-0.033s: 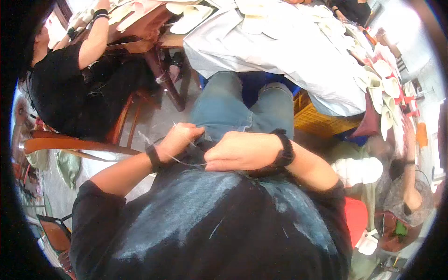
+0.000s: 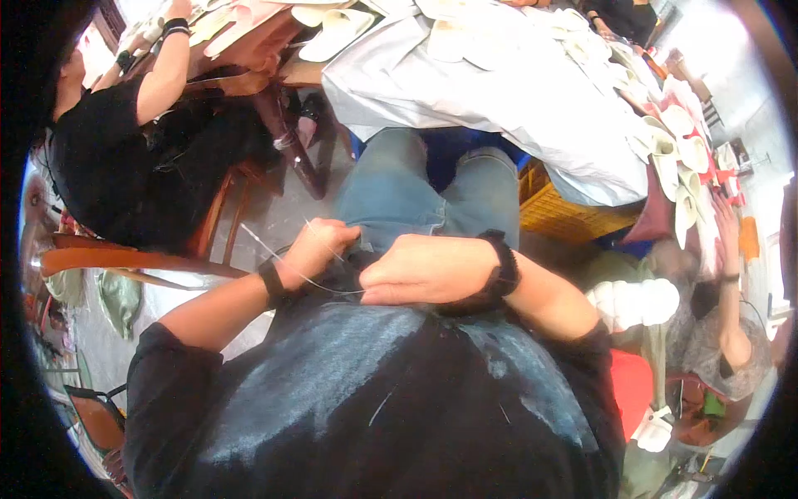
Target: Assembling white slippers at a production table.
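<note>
Just above my lap, my left hand (image 2: 317,249) and my right hand (image 2: 428,270) are close together, both closed. A thin, pale, see-through cord (image 2: 287,264) curves from a loose end left of my left wrist, under that hand, to the thumb of my right hand, which pinches it. Another fine stretch of cord crosses the back of my left hand toward its fingertips. What else lies inside the closed fingers is hidden. My jeans (image 2: 391,195) are behind the hands, and a dark shirt with pale blue smears (image 2: 332,366) is below them.
Ahead stands a table with a white sheet (image 2: 465,91) and many cream, slipper-shaped pieces (image 2: 337,33). A yellow crate (image 2: 561,204) is under it. A person in black (image 2: 108,166) sits at left near a wooden chair (image 2: 141,259); another person's arm (image 2: 728,283) shows at right.
The loose end of the cord by my left wrist has shifted slightly and looks straighter. Both hands keep their place and grip. The whole view has moved a little.
</note>
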{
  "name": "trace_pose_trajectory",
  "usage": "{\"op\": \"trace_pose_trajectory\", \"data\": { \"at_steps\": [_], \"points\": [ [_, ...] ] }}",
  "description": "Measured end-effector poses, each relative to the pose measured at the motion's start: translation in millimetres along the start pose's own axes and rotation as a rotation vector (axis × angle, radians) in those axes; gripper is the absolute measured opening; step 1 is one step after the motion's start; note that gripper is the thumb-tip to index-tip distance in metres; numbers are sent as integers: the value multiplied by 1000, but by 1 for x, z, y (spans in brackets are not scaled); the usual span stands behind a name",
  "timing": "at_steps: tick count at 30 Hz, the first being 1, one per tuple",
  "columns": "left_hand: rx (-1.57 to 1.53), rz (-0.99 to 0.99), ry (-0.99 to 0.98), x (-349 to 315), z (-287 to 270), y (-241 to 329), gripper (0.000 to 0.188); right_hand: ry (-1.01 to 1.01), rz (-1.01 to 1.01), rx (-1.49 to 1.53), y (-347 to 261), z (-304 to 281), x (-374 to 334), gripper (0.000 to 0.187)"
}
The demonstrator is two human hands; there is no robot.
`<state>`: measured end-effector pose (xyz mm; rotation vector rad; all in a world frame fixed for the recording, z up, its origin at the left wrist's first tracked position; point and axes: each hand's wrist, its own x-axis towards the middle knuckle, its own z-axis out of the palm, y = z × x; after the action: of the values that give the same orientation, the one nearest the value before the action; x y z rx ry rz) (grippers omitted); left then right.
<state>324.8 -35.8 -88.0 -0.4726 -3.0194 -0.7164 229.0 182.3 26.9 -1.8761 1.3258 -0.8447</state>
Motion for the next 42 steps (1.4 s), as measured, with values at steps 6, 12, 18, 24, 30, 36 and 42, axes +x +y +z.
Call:
{"op": "trace_pose_trajectory", "data": {
  "at_steps": [6, 12, 18, 24, 30, 36, 42],
  "points": [
    [-392, -237, 196, 5, 4, 9, 20, 49, 29, -20, -2, 1, -3, 36],
    [308, 310, 221, 7, -8, -15, 24, 63, 92, -8, -7, -11, -2, 42],
    [508, 321, -2, 13, -6, -33, 22, 333, 311, -178, 12, -26, -11, 41],
    [631, 363, 117, 43, 16, -41, 43, 762, 549, -366, 54, -89, -49, 31],
    [406, 285, 19, 44, 12, -33, 44, 904, 767, -451, 114, -153, -92, 31],
    [396, 117, -152, 12, -2, -35, 48, 973, 915, -591, 132, -250, -96, 36],
    [110, 223, -59, -1, -6, -35, 51, 1063, 821, -320, 119, -305, -82, 33]
  ]
}}
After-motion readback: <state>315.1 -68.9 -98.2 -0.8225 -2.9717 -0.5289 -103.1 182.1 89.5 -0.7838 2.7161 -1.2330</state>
